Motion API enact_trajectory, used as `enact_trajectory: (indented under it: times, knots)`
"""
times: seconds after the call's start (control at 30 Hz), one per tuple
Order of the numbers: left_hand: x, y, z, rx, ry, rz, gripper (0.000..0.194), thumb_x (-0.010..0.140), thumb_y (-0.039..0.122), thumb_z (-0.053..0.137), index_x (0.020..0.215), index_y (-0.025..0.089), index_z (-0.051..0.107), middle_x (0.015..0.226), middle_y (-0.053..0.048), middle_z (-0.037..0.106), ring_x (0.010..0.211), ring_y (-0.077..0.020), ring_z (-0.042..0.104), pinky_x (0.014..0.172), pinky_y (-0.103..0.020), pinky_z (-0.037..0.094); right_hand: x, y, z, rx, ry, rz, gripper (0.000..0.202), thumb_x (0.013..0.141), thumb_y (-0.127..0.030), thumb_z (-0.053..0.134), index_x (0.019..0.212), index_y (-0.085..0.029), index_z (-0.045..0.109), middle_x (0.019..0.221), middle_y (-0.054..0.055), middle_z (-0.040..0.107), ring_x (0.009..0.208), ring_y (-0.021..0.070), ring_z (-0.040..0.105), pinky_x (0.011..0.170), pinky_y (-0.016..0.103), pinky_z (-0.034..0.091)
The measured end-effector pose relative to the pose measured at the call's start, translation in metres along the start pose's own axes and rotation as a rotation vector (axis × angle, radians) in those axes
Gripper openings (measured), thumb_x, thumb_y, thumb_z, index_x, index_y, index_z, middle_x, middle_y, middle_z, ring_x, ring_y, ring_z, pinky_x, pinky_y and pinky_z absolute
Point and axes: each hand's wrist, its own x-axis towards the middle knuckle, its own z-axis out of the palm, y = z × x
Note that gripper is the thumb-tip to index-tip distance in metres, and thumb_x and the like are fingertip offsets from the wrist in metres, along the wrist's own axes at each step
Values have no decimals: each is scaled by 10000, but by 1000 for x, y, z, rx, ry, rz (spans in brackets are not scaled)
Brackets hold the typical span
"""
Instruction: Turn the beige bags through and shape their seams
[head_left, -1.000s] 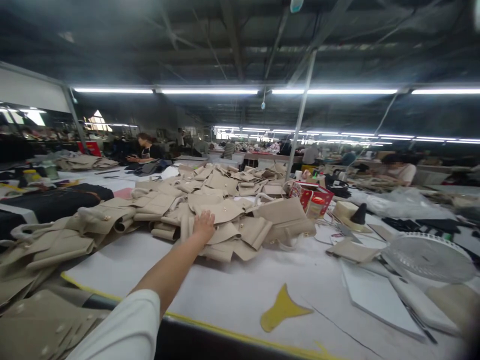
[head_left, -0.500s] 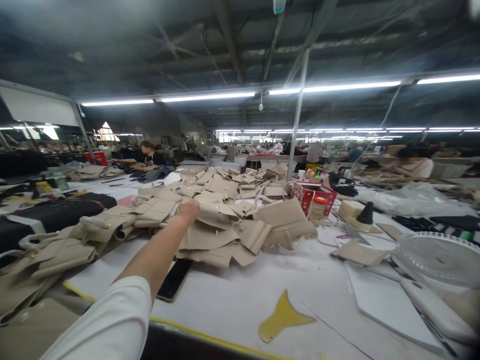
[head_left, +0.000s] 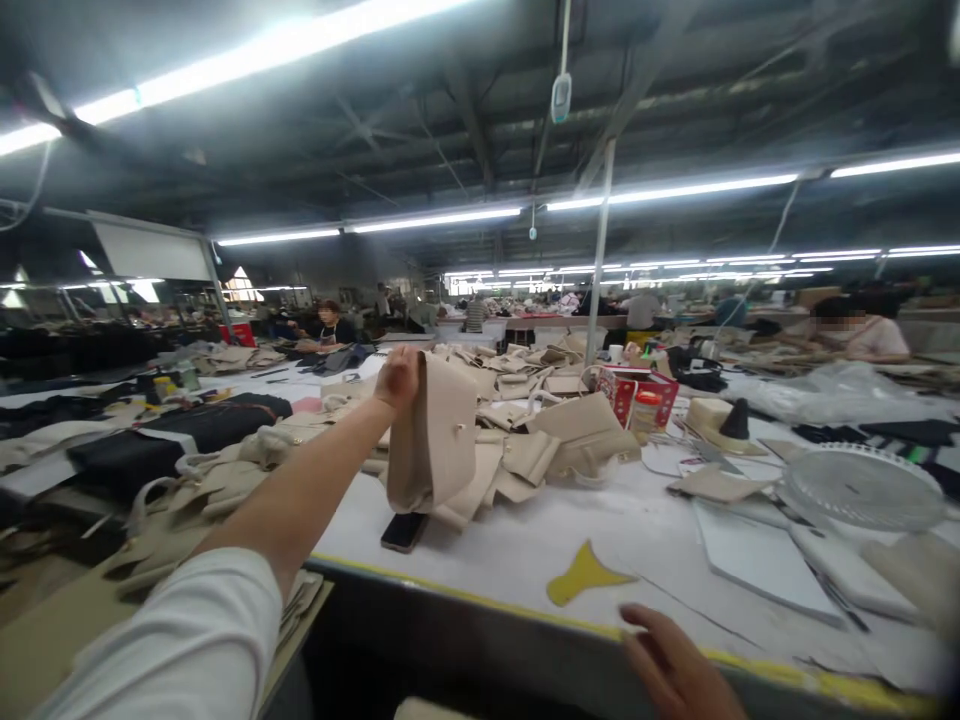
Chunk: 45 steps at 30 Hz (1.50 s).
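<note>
My left hand (head_left: 397,378) is closed on the top edge of a beige bag panel (head_left: 450,440), which hangs folded over above the table, a small metal stud on its face. Behind and beside it lies a heap of similar beige pieces (head_left: 525,455). Under the hanging panel the end of a black phone (head_left: 403,532) shows on the white tabletop (head_left: 510,570). My right hand (head_left: 667,660) is near the table's front edge with its fingers apart and nothing in them. Just beyond it lies a yellow template (head_left: 585,573).
On the right are a red box (head_left: 656,395), a black cone on a beige base (head_left: 735,420), a round clear fan (head_left: 862,485) and white sheets (head_left: 761,560). A black bundle (head_left: 180,430) lies left. People sit further back.
My left hand has lifted a beige panel up from the heap. My right hand has come into view at the lower right. The camera view has shifted, showing more of the table's front edge.
</note>
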Motion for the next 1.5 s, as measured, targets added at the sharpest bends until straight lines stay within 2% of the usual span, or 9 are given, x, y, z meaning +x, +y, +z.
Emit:
enact_trajectory:
  times: [0.1, 0.2, 0.33, 0.5, 0.9, 1.03, 1.2, 1.33, 1.5]
  knots:
    - [-36, 15, 2, -89, 4, -10, 237, 881, 120, 265, 931, 102, 496, 945, -137, 552, 885, -205, 547, 761, -311, 442, 4, -32, 57, 241, -345, -18, 290, 785, -354, 505, 1006, -184, 587, 964, 66, 629, 829, 178, 592, 792, 315, 462]
    - [-86, 37, 1, -198, 14, 58, 205, 859, 101, 301, 914, 123, 498, 901, -113, 568, 873, -194, 552, 768, -309, 454, 13, -60, 87, 496, -343, 95, 277, 764, -374, 509, 931, -171, 596, 905, 68, 624, 789, 185, 586, 758, 336, 449]
    - [-150, 64, -22, -491, 115, 338, 188, 845, 118, 372, 996, 154, 479, 979, -96, 561, 941, -184, 543, 829, -316, 455, 22, -79, 61, 955, -267, 438, 368, 763, -508, 494, 838, -161, 593, 885, 78, 621, 755, 178, 595, 670, 307, 446]
    - [-199, 88, -68, -686, 198, 567, 245, 821, 86, 408, 1049, 151, 473, 979, -107, 577, 905, -164, 568, 767, -275, 493, 14, -90, 18, 1278, -327, 473, 482, 786, -581, 450, 828, -140, 639, 919, 95, 637, 922, 203, 568, 799, 316, 408]
    - [-224, 121, -147, -770, 387, 1250, 153, 801, 182, 493, 764, 141, 636, 843, -51, 645, 834, -184, 622, 751, -298, 546, -11, -121, -53, 1382, -555, 512, 499, 806, -586, 420, 682, -128, 575, 670, 46, 604, 593, 129, 537, 596, 250, 400]
    - [-232, 134, -147, -753, 341, 1394, 168, 807, 204, 513, 786, 138, 665, 914, -49, 642, 875, -177, 601, 789, -282, 531, -21, -124, -50, 1351, -754, 738, 444, 809, -531, 456, 806, -112, 602, 688, 59, 621, 652, 157, 578, 665, 282, 425]
    - [-228, 135, -163, -692, 247, 1437, 195, 797, 255, 536, 918, 170, 661, 1028, -42, 642, 940, -216, 594, 850, -335, 506, -25, -123, -38, 1180, -622, 704, 258, 683, -294, 604, 827, -80, 608, 717, 78, 635, 625, 168, 572, 630, 295, 422]
    - [-240, 113, -157, -973, 59, 1091, 469, 717, 415, 632, 1110, 165, 578, 1143, -109, 593, 1045, -284, 550, 934, -416, 439, -23, -129, -47, 1152, -391, 561, 167, 624, -240, 640, 710, -103, 603, 642, 23, 604, 590, 134, 540, 605, 259, 403]
    - [-295, 95, -97, -1708, -58, -426, 617, 770, 666, 375, 1146, 200, 523, 1106, -109, 591, 1008, -262, 571, 844, -433, 483, -16, -143, -63, 1357, -149, 551, 192, 674, -287, 625, 778, -126, 619, 654, 3, 619, 593, 123, 543, 615, 248, 410]
